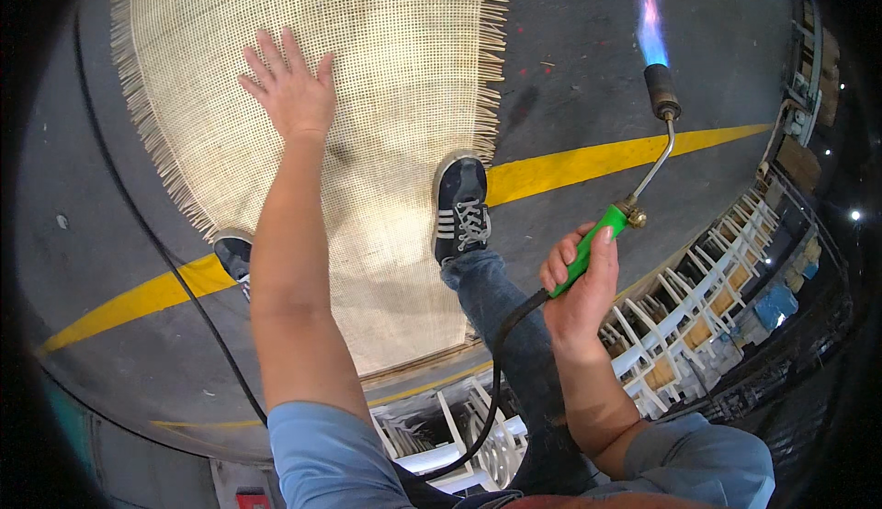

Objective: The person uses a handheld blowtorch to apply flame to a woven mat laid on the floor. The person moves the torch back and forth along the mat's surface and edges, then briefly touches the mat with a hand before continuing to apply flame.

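My left hand (292, 96) lies over the woven cane mesh (395, 59), palm down with its fingers spread. The mesh is a long pale sheet on the floor, its two long edges frayed into loose strands. On the right, my right hand (584, 279) grips the green handle of a gas torch (663, 96). A bent metal tube runs from the handle to a dark burner head, and a blue and pink flame (652, 29) burns out of it. The flame points away from me, beside the mesh and apart from it. A black hose (497, 371) hangs from the handle.
My shoes (461, 206) are at the mesh's sides. Yellow stripes (579, 171) cross the dark grey floor (570, 77). A black cable (138, 215) curves along the left. Stacked white wooden frames (684, 325) stand at the right, with a blue bag (776, 307) beyond.
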`<control>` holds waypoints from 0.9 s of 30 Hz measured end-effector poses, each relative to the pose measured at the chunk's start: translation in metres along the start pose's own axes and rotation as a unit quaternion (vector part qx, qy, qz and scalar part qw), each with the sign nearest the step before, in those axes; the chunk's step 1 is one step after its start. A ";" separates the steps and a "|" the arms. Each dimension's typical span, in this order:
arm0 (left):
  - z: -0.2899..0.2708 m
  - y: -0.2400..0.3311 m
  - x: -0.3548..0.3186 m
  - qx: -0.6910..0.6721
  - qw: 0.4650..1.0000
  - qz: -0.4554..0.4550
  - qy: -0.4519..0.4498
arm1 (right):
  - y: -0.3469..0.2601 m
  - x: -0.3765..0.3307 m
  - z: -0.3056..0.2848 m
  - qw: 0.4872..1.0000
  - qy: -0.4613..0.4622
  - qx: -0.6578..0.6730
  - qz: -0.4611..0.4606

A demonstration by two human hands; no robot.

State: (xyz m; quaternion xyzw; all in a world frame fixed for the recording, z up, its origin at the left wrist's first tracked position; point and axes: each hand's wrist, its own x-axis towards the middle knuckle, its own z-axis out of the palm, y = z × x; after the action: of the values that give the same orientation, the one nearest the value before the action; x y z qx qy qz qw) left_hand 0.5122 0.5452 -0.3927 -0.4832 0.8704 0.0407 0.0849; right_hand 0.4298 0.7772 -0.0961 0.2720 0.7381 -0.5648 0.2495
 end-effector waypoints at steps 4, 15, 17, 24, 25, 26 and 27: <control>-0.006 0.012 -0.016 -0.006 0.997 0.064 -0.038 | -0.001 0.002 0.000 1.000 -0.016 0.008 0.002; -0.007 0.042 -0.080 -0.109 0.972 0.180 -0.104 | -0.002 0.013 -0.006 1.000 -0.010 0.007 0.010; -0.005 0.040 -0.093 -0.124 0.964 0.193 -0.132 | 0.000 0.014 -0.006 1.000 -0.008 0.002 0.009; -0.002 0.019 -0.143 -0.131 0.925 0.298 -0.194 | 0.004 0.015 -0.005 1.000 -0.008 -0.003 0.004; -0.002 0.014 -0.148 -0.131 0.920 0.309 -0.202 | 0.005 0.014 -0.006 1.000 -0.007 -0.001 0.008; -0.001 0.008 -0.151 -0.131 0.915 0.319 -0.209 | 0.005 0.013 -0.006 1.000 -0.011 -0.002 0.008; 0.000 0.002 -0.153 -0.115 0.912 0.332 -0.213 | 0.006 0.013 -0.007 1.000 -0.014 -0.003 0.008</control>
State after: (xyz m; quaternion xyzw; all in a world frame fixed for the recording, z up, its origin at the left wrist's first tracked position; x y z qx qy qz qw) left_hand 0.5898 0.6743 -0.3643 -0.1527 0.9313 0.2680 0.1939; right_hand 0.4240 0.7865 -0.1071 0.2693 0.7337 -0.5645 0.2654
